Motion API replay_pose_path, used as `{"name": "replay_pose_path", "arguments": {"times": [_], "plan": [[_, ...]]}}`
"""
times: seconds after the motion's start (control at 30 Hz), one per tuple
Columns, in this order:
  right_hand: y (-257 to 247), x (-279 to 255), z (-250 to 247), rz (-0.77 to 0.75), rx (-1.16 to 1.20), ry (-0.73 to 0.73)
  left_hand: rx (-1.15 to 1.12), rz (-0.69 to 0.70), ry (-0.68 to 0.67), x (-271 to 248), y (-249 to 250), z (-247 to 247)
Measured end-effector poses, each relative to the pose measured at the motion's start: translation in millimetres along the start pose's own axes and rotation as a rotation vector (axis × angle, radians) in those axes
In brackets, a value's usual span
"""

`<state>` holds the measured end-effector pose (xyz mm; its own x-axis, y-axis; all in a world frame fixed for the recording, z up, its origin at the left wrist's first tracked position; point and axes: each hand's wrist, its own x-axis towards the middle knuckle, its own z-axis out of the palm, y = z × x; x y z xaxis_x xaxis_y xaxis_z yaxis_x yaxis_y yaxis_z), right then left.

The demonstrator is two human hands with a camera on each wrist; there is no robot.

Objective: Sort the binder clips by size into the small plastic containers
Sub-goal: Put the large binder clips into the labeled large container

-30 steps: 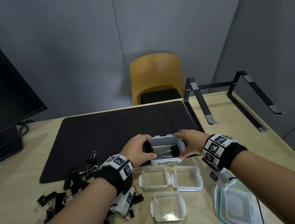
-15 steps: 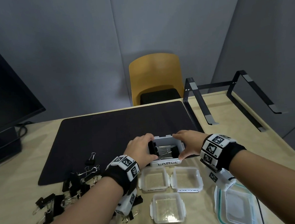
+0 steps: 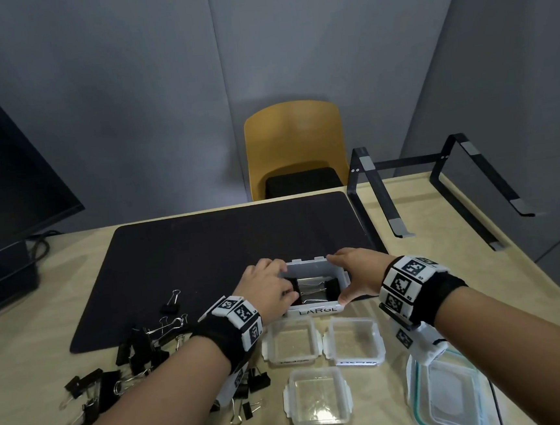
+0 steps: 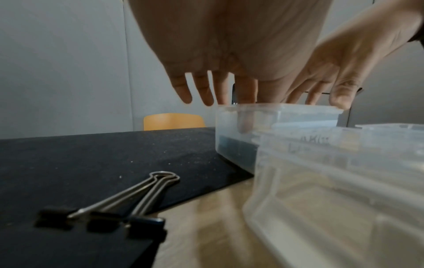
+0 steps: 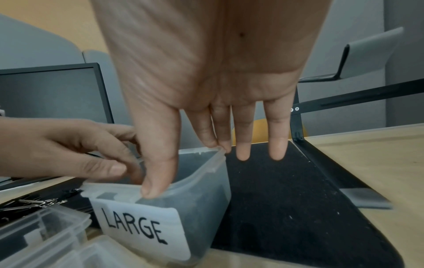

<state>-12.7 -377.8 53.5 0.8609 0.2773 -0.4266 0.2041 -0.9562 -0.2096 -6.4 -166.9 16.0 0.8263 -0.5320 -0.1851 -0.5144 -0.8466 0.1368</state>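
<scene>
A translucent container labelled LARGE (image 3: 316, 310) stands at the near edge of the black mat (image 3: 223, 237). Two large black binder clips lie inside it. My left hand (image 3: 287, 289) reaches over the left wall and pinches the left clip (image 3: 294, 290) inside. My right hand (image 3: 337, 278) grips the container's right side, thumb on the front corner and index finger on the back corner; in the right wrist view this right hand (image 5: 187, 168) sits just above the LARGE label (image 5: 142, 226). A pile of loose clips (image 3: 138, 353) lies on the table to the left.
Three small containers without clips stand in front: one (image 3: 293, 360), a second (image 3: 356, 360) and a third (image 3: 318, 419). A bigger lidded box (image 3: 447, 397) is at the near right. A black laptop stand (image 3: 382, 200) sits back right, a monitor (image 3: 4, 175) far left.
My left hand has carried the large clip rightward from the container's left rim down into the container. The right hand has kept its hold on the container.
</scene>
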Motion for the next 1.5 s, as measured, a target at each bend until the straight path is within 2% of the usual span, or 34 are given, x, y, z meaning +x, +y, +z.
{"name": "replay_pose_path", "arguments": {"times": [0.1, 0.27, 0.4, 0.5, 0.67, 0.83, 1.1, 1.2, 1.5], "plan": [[0, 0, 1, -0.002, 0.0, 0.005, -0.006, 0.072, 0.023, 0, 7, -3], [0, 0, 1, 0.001, 0.0, 0.002, 0.027, 0.09, -0.227, 1, 4, 0], [0, -1, 0, -0.003, -0.006, 0.001, -0.001, 0.076, -0.254, 2, 2, -1], [-1, -3, 1, 0.01, -0.003, 0.003, -0.041, 0.054, -0.211, 1, 3, 0], [-2, -5, 2, 0.026, 0.014, 0.007, -0.098, -0.004, 0.028, -10, 6, 6], [-4, -7, 5, 0.043, 0.053, 0.017, -0.176, -0.099, -0.013, -17, 9, 9], [-12, -9, 7, 0.089, 0.027, 0.046, -0.339, -0.214, 0.26, -42, -1, 7], [-22, -8, 7, 0.061, 0.007, 0.114, -0.364, -0.28, 0.23, -55, -16, 6], [-82, -5, 16, -0.098, 0.139, 0.217, -0.422, -0.427, 0.047, -110, -69, 19]]}}
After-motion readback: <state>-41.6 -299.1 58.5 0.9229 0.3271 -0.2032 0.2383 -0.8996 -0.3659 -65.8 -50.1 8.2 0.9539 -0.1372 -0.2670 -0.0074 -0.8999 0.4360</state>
